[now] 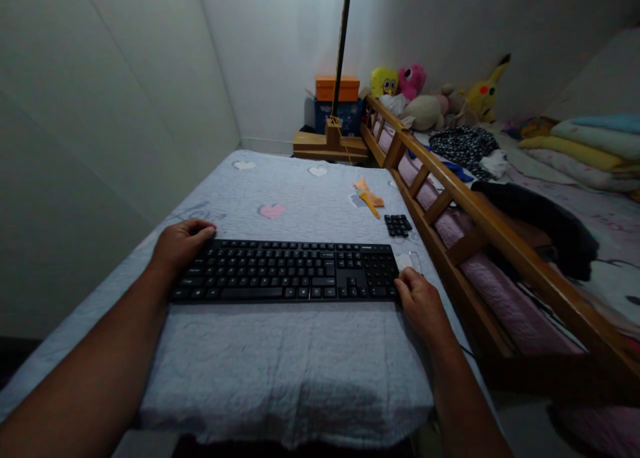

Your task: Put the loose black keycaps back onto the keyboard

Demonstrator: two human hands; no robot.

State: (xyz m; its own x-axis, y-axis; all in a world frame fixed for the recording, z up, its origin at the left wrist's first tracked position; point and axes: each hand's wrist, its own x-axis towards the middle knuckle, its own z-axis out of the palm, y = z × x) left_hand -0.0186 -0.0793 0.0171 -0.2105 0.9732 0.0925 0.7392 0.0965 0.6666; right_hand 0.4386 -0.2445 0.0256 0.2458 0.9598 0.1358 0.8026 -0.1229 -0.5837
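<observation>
One black keyboard (286,271) lies flat on a pale, heart-printed cloth (273,351) in the head view, the left hand (183,246) gripping its left end, the right hand (419,299) pinching its right edge. Beyond lie black keycaps (397,225) and a yellow brush (371,205); rightward, a wooden rail (450,180) borders bedding and soft toys (425,108).

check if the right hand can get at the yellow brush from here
Probably yes: the right hand is at the keyboard's right end, and the yellow brush lies farther off on the bed cover. Only low black keycaps sit near the way; nothing tall seems to block it.
</observation>
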